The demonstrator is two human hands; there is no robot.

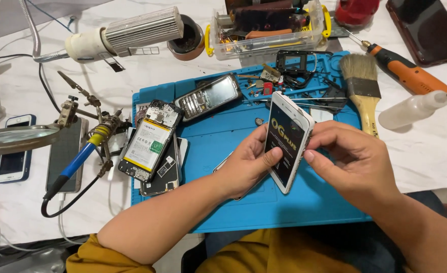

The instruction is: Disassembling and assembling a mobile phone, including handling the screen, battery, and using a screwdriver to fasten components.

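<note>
Here, head view: my left hand and right hand hold a white smartphone between them, tilted on its long edge above the blue work mat, just right of the frame's centre. My left hand's fingers curl behind the phone with the thumb pressed on its dark screen; my right hand pinches the phone's right edge, thumb at the front, fingers bent behind. At ten o'clock from the phone lies an old keypad handset; at nine o'clock, an opened phone with its battery exposed, stacked on other parts. A soldering iron with a blue grip sits further out at nine o'clock (on the white tabletop). At two o'clock rest a paintbrush, an orange-handled screwdriver and a squeeze bottle. A clear parts box stands at twelve o'clock.
</note>
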